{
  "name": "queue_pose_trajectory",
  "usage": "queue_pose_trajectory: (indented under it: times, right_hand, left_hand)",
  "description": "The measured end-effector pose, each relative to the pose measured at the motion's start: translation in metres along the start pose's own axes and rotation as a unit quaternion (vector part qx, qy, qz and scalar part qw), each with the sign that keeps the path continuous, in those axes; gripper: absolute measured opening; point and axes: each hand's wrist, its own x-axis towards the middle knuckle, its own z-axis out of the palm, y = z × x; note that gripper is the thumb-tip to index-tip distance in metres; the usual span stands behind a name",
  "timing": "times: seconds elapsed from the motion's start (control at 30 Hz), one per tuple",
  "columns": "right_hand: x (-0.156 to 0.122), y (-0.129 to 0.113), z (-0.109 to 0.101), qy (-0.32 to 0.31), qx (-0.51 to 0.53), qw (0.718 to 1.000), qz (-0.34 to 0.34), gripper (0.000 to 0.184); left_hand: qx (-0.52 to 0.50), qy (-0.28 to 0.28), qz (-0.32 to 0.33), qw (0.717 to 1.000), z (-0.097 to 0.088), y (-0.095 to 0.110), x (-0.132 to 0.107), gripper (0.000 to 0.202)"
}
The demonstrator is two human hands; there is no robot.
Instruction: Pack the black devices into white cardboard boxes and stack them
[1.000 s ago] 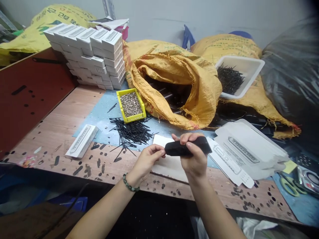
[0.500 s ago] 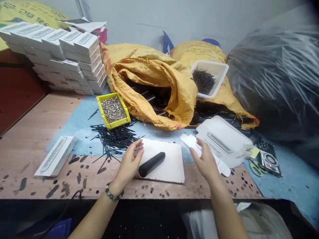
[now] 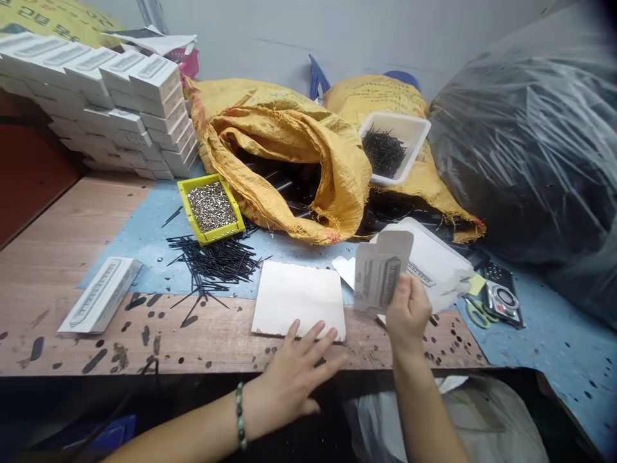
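Pinched in my right hand [image 3: 409, 312] is a flat, unfolded carton [image 3: 378, 276] with a printed outline, raised off the table. My left hand [image 3: 294, 373], with a beaded bracelet at the wrist, has its fingers spread over the table's front edge. Its fingertips reach the near edge of a white board [image 3: 299, 299]; whether they touch it I cannot tell. More flat cartons [image 3: 424, 263] lie in a stack behind my right hand. A folded printed box [image 3: 101, 296] rests at the left of the table.
Black thin rods [image 3: 214, 263] lie in a heap beside a yellow tray [image 3: 236, 226] of small metal pieces. Open yellow sacks [image 3: 347, 186] and a white tub [image 3: 418, 145] stand behind. Stacked boxes [image 3: 159, 90] are at back left, scissors [image 3: 477, 314] at right.
My right hand has picked up a flat carton. My left hand has moved right and towards me. The black bar that lay on the white board is out of sight.
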Motion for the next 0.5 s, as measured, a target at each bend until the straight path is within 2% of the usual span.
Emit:
queue_pose_trajectory:
  times: [0.07,0.13,0.2,0.27,0.37,0.43,0.5]
  right_hand:
    - [-0.008,-0.014,0.011,0.005,0.136,0.988,0.070,0.038]
    - [-0.012,-0.022,0.023,0.021,0.267,0.956,0.122,0.034]
    - [-0.012,-0.027,0.031,0.037,0.370,0.913,0.165,0.027]
    - [-0.010,-0.033,0.037,0.032,0.427,0.880,0.205,0.022]
    - [-0.016,-0.050,0.043,-0.032,0.449,0.859,0.245,0.021]
    - [-0.028,-0.065,0.049,-0.094,0.454,0.850,0.251,0.023]
    - [-0.042,-0.081,0.056,-0.160,0.455,0.845,0.230,0.025]
  left_hand:
    - [0.009,-0.054,0.011,0.998,0.017,-0.003,-0.007,0.081]
    - [-0.013,-0.053,0.024,0.998,0.014,-0.008,-0.014,0.077]
    - [-0.043,-0.008,0.019,0.999,-0.007,-0.014,-0.015,0.069]
    - [-0.059,0.064,-0.022,0.996,-0.039,-0.023,-0.007,0.058]
    - [-0.060,0.171,-0.111,0.977,-0.082,-0.037,0.016,0.050]
    - [-0.124,0.224,-0.147,0.955,-0.098,-0.040,0.030,0.064]
    - [-0.284,0.224,-0.151,0.920,-0.100,-0.036,0.038,0.069]
